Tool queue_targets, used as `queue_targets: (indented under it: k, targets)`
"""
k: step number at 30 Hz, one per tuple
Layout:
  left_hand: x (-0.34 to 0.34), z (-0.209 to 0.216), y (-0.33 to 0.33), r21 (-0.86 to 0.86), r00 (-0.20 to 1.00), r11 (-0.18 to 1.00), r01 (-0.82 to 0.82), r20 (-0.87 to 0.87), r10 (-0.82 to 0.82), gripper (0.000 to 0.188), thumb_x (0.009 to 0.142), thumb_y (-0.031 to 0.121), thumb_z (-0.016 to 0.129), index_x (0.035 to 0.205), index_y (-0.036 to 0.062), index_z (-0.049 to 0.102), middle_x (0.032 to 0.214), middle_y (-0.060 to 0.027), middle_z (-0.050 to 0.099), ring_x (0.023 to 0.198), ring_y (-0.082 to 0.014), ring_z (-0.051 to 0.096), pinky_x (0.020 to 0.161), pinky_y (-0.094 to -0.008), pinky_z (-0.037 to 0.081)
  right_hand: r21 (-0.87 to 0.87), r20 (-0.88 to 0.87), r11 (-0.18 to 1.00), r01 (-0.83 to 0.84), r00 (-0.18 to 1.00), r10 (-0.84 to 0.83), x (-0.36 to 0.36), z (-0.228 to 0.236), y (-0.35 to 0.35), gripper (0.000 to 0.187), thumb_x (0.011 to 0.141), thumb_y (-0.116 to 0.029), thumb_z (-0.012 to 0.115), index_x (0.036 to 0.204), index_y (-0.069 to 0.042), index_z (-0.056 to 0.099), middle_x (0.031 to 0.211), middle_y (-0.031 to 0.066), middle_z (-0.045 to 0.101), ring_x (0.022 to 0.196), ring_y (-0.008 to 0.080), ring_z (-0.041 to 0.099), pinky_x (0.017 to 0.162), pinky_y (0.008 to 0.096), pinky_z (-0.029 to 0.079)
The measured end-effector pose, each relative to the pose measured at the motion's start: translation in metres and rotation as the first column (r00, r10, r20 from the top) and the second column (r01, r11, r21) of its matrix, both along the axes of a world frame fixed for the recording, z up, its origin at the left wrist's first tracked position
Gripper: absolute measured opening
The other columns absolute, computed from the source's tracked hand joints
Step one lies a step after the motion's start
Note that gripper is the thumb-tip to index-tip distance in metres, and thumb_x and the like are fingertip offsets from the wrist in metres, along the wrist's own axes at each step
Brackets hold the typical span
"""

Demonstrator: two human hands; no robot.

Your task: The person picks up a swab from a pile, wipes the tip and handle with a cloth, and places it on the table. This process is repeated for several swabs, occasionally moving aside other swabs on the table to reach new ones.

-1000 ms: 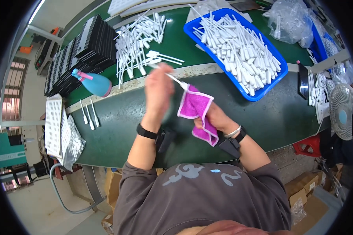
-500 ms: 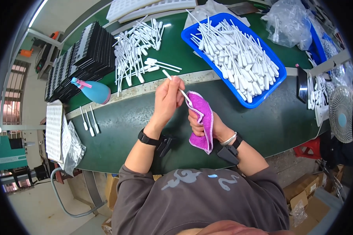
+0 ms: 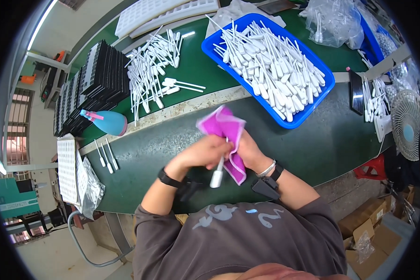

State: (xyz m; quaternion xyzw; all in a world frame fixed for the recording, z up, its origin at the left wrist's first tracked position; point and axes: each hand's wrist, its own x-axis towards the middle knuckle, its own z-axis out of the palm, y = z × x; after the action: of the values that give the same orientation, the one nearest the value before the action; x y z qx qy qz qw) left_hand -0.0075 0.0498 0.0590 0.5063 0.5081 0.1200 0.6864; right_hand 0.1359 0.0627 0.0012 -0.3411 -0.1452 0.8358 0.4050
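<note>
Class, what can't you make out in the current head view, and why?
In the head view:
Right hand: fingers mostly hidden behind the purple cloth.
White stick: stem partly covered by the left hand.
Cloth's upper left corner: blurred.
Blue tray: bottom buried under white pieces.

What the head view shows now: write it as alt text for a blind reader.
A person's left hand holds a white stemmed piece at a purple cloth gripped in the right hand, above a dark green table. Beyond are a blue tray heaped with similar white pieces, another loose pile, and a blue bottle.
</note>
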Motion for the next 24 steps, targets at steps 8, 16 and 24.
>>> queue_targets:
  k: [8, 16, 24]
  targets:
    - [0.008, 0.049, -0.001, 0.141, 0.999, 0.990, 0.010, 0.047, -0.016, 0.034, 0.098, 0.030, 0.047, 0.082, 0.0035, 0.061, 0.052, 0.0030, 0.051, 0.041, -0.0034, 0.041, 0.042, -0.0191, 0.028, 0.239, 0.073, 0.963, -0.128, 0.991, 0.113, 0.027, -0.022, 0.022, 0.035, 0.097, -0.034, 0.040, 0.100, -0.003, 0.057, 0.078, 0.0097, 0.060, 0.071, 0.0189, 0.061, 0.068, 0.0343, 0.053]
    - [0.040, 0.055, 0.183, 0.231, 0.824, 0.829, -0.509, 0.409, 0.391, 0.032, 0.098, 0.031, 0.046, 0.093, 0.0033, 0.061, 0.065, 0.0053, 0.043, 0.054, -0.0051, 0.036, 0.045, -0.0209, 0.026, -0.005, -0.358, 0.943, -0.333, 0.881, 0.309, 0.012, -0.021, 0.015, 0.035, 0.096, -0.034, 0.043, 0.092, -0.003, 0.059, 0.077, 0.0093, 0.061, 0.067, 0.0204, 0.061, 0.068, 0.0349, 0.053]
    - [0.087, 0.023, 0.310, 0.179, 0.823, 0.851, -0.493, 0.415, 0.389, 0.029, 0.097, 0.028, 0.048, 0.093, 0.0025, 0.061, 0.065, 0.0037, 0.048, 0.054, -0.0074, 0.043, 0.046, -0.0220, 0.036, -0.029, -0.269, 0.949, -0.313, 0.917, 0.294, 0.014, -0.023, 0.017, 0.033, 0.096, -0.033, 0.043, 0.097, -0.002, 0.057, 0.078, 0.0084, 0.057, 0.071, 0.0207, 0.057, 0.073, 0.0359, 0.049]
